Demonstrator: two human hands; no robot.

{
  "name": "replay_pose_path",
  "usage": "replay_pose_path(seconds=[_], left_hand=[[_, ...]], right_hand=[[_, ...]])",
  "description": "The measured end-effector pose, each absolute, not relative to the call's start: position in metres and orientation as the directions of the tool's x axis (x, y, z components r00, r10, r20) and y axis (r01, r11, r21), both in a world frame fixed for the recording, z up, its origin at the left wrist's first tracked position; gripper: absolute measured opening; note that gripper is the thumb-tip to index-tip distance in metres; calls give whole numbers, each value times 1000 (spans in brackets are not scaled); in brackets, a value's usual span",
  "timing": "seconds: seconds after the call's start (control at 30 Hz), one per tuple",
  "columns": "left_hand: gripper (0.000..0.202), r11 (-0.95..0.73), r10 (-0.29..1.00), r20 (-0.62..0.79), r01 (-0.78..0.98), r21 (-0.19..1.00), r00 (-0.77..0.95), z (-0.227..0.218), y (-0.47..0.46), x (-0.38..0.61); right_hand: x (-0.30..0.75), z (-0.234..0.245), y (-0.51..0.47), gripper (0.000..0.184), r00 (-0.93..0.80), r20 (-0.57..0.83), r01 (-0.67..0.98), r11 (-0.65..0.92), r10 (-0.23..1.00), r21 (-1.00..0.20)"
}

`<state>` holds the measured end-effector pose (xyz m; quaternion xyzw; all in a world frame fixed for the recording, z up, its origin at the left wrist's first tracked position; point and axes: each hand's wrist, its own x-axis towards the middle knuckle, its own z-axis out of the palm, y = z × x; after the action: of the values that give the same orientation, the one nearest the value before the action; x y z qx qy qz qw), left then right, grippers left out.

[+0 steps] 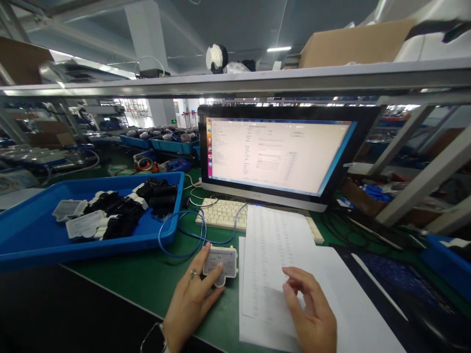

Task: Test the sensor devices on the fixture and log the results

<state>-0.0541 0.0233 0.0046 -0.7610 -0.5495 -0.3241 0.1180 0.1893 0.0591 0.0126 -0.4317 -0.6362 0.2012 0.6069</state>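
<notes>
My left hand (195, 289) holds a small translucent plastic cover (227, 260) with dark printing against the green bench mat. One finger lies along the cover's left edge and another presses on its face. My right hand (311, 306) hovers over, or rests on, printed sheets of paper (270, 230); I cannot tell which. Its fingers are loosely curled, with a gap between thumb and forefinger and nothing between them. A blue cable (184, 255) loops just behind the cover.
At the left, a blue tray (33, 225) holds black-and-white parts and similar covers. A lit monitor (275, 152) stands behind a white keyboard (221, 213), which the paper partly covers. A white pen (379, 287) lies on a dark mat at right. Overhead runs a shelf (235, 84).
</notes>
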Motion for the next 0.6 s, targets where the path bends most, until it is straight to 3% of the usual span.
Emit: replay_pose_path(seconds=[0.1,0.17,0.23,0.3,0.37,0.47,0.53,0.6], left_hand=[[31,-346,774,610,919,188,167,9,35,-50],[31,-339,776,610,921,190,159,10,41,-48],[31,-339,767,623,921,194,152,9,45,-47],[30,-344,756,639,917,200,144,8,47,-47],[31,-347,751,645,915,205,141,8,46,-47],[31,-354,750,644,913,201,149,9,46,-46],[31,-355,750,643,913,200,151,9,46,-47],[30,-355,750,645,913,201,150,9,46,-47]], right_hand=[[188,5,56,25,202,308,68,300,930,-951],[187,3,52,32,168,139,-60,151,976,-987],[186,1,48,35,134,73,-80,84,988,-993],[185,1,44,37,124,149,5,149,981,-989],[183,-1,41,37,83,341,160,325,936,-932],[176,-4,39,34,-83,630,403,605,772,-687],[172,-6,39,35,-208,721,494,708,661,-506],[169,-7,40,38,-294,738,539,743,608,-397]])
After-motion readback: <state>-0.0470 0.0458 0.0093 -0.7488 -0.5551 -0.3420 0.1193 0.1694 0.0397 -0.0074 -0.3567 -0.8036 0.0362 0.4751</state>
